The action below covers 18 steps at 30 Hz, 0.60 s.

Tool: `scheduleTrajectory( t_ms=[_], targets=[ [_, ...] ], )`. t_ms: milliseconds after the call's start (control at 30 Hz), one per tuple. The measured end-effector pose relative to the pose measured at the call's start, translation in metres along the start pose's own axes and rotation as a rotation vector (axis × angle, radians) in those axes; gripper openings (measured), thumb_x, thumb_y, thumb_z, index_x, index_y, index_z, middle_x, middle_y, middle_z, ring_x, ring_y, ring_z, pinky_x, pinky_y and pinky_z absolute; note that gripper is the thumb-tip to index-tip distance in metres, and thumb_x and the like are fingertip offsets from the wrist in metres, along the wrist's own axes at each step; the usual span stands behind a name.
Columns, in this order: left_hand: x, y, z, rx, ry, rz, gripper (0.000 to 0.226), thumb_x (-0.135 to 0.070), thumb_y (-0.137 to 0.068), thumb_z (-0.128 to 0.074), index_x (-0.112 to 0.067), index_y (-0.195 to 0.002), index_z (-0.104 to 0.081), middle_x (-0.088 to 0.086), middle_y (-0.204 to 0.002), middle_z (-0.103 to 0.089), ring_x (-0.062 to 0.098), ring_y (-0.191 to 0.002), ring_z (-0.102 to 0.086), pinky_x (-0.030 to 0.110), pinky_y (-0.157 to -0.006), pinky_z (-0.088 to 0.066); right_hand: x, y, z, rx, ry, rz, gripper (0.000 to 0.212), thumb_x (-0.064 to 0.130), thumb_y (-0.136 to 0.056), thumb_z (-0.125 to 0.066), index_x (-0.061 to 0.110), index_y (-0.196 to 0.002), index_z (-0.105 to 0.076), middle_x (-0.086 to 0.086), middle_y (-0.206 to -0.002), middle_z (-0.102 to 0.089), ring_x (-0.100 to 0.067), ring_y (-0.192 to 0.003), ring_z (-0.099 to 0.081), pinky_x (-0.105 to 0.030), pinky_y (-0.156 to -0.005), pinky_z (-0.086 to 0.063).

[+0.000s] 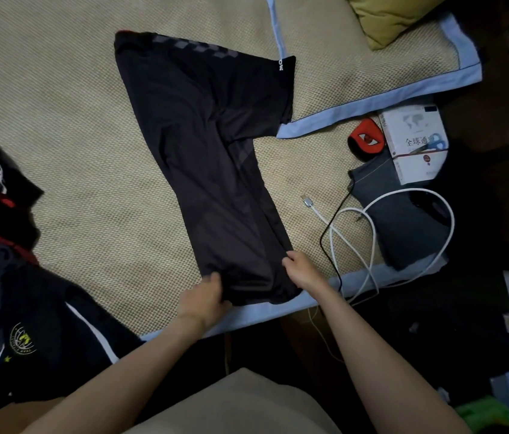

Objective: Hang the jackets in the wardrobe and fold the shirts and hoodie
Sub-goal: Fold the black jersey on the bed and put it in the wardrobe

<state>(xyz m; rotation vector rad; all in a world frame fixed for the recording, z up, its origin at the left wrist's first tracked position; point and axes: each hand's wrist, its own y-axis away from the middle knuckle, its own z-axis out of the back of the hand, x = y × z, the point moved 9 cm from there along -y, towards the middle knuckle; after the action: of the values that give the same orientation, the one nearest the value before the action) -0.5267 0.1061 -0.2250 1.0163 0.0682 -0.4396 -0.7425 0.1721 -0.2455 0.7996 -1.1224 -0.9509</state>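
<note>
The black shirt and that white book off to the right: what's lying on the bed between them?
In the head view, between the black shirt and the white book lies a small red-and-black pouch with an eye design, on the woven mat.

The scene is dim and warm-toned, with soft, even light and no hard shadows. The woven bed mat [59, 104] at ten o'clock is the brightest area and keeps its texture. From three to five o'clock the picture sinks into near-black, where detail is lost. The black shirt [209, 158] at centre shows only faint tonal patterning. The white cable [372, 211] at three o'clock stands out without glare. Straight edges bow toward the corners from wide-angle distortion, and the forearms at six o'clock look soft and stretched.
</note>
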Motion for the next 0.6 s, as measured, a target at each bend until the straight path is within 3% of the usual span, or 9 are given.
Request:
scheduleTrajectory(
  t_ms=[33,67,133,200,300,400,500,600],
  targets=[
    [0.018,-0.006,-0.007,-0.009,0.066,0.058,0.060,-0.050,-0.082,-0.071,-0.013,-0.118,-0.040,0.010,-0.124,-0.055,0.033,-0.112,-0.062,0.042,-0.081,-0.049,-0.008,-0.003,0.002,-0.025,0.030,-0.020,0.037,0.018,-0.108,-0.039,0.006,-0.139,-0.055,-0.009,-0.135,-0.060,-0.029,-0.123,-0.057,-0.032,-0.095,-0.043],
    [0.032,-0.011,-0.016,-0.016,0.152,0.093,0.066,-0.052,-0.078,-0.076,-0.014,-0.117,-0.038,0.009,-0.122,-0.052,0.033,-0.111,-0.061,0.041,-0.078,-0.048,-0.015,-0.006,0.004,-0.054,0.035,-0.037,0.041,0.018,-0.109,-0.038,0.004,-0.146,-0.048,-0.009,-0.143,-0.055,-0.028,-0.130,-0.052,-0.031,-0.099,-0.041],
    [0.044,-0.014,-0.032,-0.034,0.323,0.099,0.063,-0.051,-0.078,-0.078,-0.018,-0.113,-0.038,0.007,-0.118,-0.055,0.032,-0.106,-0.061,0.038,-0.073,-0.044,-0.024,-0.008,0.006,-0.103,0.013,-0.043,0.032,0.020,-0.107,-0.045,0.009,-0.136,-0.053,-0.003,-0.126,-0.062,-0.023,-0.116,-0.059,-0.027,-0.086,-0.044],
    [0.046,-0.013,-0.039,-0.093,0.375,0.075,0.043,-0.042,-0.088,-0.071,-0.019,-0.116,-0.047,0.005,-0.112,-0.065,0.031,-0.102,-0.064,0.036,-0.069,-0.042,-0.031,-0.013,0.001,-0.080,-0.013,-0.053,0.028,0.022,-0.099,-0.058,0.012,-0.125,-0.058,0.002,-0.111,-0.065,-0.020,-0.104,-0.064,-0.027,-0.079,-0.048],
    [0.046,-0.007,-0.041,-0.176,0.331,0.051,0.022,-0.035,-0.097,-0.058,-0.021,-0.113,-0.060,0.005,-0.097,-0.074,0.032,-0.092,-0.069,0.037,-0.068,-0.048,-0.039,-0.016,-0.003,-0.075,0.072,-0.036,0.038,0.012,-0.094,-0.061,0.008,-0.131,-0.058,-0.006,-0.123,-0.067,-0.027,-0.112,-0.065,-0.036,-0.090,-0.054],
    [0.047,0.001,-0.044,-0.203,0.372,0.033,0.015,-0.035,-0.094,-0.061,-0.023,-0.098,-0.053,-0.003,-0.081,-0.065,0.027,-0.076,-0.063,0.035,-0.061,-0.040,-0.041,-0.014,0.003,-0.129,0.097,-0.019,0.039,0.001,-0.094,-0.053,0.007,-0.131,-0.060,-0.009,-0.122,-0.069,-0.028,-0.111,-0.065,-0.037,-0.091,-0.055],
    [0.047,0.006,-0.040,-0.250,0.472,-0.026,0.033,-0.029,-0.088,-0.070,-0.024,-0.113,-0.049,-0.010,-0.105,-0.053,0.016,-0.084,-0.057,0.037,-0.068,-0.048,-0.038,-0.014,0.005,-0.118,0.093,-0.014,0.038,0.001,-0.092,-0.051,0.009,-0.126,-0.063,-0.007,-0.116,-0.070,-0.028,-0.106,-0.066,-0.040,-0.091,-0.056],
    [0.042,0.001,-0.038,-0.275,0.315,-0.160,0.046,-0.016,-0.083,-0.071,-0.022,-0.125,-0.054,-0.008,-0.129,-0.050,0.018,-0.101,-0.060,0.038,-0.078,-0.055,-0.035,-0.015,0.005,-0.108,0.030,-0.045,0.019,0.015,-0.090,-0.057,0.016,-0.106,-0.067,-0.002,-0.102,-0.070,-0.025,-0.096,-0.066,-0.035,-0.077,-0.054]
  ],
)
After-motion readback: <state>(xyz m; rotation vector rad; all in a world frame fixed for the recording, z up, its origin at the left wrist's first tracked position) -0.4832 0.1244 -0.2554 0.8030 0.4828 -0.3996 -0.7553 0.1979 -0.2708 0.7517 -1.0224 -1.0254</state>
